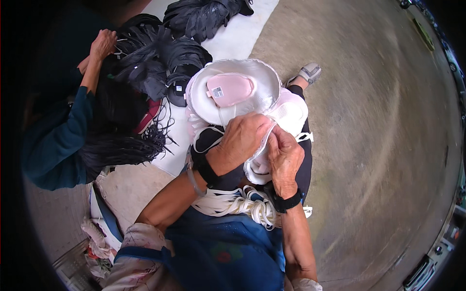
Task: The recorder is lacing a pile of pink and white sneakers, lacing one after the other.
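Across my lap lie white and pale pink shoe uppers [290, 112]. One of them opens toward me at the far side, with a pink tongue [232, 90] and a small printed label inside it. My left hand [244, 139] and my right hand [285, 157] meet above the lap, fingers pinched on the edge of a white shoe upper [258, 162]. A thin white lace [206, 142] loops out to the left of my left hand. The fingers hide whether a lace end is between them. A bundle of white laces [235, 202] rests on my lap, nearer to me.
At the left, another person's hand [103, 44] touches a pile of black shoe uppers [162, 60]. Black laces [131, 148] hang over that person's lap. A white sheet [233, 44] lies on the concrete floor [369, 160]. Beyond my lap is a foot in a grey shoe [309, 72].
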`<state>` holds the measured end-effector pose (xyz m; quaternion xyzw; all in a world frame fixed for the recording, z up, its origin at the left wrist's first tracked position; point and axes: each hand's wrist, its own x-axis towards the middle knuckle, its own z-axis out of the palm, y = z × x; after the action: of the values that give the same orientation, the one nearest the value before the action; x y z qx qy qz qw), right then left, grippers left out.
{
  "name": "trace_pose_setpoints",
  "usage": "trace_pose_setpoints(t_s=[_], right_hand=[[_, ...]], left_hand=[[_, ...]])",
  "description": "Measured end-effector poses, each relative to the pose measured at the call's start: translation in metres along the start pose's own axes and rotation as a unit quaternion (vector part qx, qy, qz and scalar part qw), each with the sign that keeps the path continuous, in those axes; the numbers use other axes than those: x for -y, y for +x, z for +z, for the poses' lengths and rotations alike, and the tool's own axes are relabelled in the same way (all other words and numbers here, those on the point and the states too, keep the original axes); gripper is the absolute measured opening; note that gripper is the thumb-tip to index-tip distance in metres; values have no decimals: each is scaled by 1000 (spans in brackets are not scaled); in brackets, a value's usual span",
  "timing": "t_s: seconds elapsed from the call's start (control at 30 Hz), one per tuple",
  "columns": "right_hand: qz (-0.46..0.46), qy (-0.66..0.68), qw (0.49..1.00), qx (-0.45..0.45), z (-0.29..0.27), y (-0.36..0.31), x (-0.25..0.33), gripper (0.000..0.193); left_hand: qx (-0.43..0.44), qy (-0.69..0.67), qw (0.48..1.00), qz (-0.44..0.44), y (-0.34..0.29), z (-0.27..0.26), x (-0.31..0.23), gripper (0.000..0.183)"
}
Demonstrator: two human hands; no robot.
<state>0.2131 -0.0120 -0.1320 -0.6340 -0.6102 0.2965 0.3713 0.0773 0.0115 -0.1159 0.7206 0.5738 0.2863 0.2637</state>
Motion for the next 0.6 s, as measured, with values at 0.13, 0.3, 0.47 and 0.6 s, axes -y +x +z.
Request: trace_pose_setpoints(t_s=[0.13, 0.3, 0.47, 0.6], right_hand=[[10, -52, 999, 3, 2, 3, 5, 18], [50, -65, 996, 43, 0, 11, 7, 18], [-56, -115, 990, 59, -7, 3, 9, 12], [-130, -140, 980, 59, -16, -4, 5, 10]], left_hand=[[-5, 10, 1000, 9, -7, -2, -9, 11], [-24, 28, 999, 31, -12, 1, -8, 19], [24, -72, 996, -42, -19, -11, -16, 34], [20, -49, 998, 41, -21, -9, -13, 39]])
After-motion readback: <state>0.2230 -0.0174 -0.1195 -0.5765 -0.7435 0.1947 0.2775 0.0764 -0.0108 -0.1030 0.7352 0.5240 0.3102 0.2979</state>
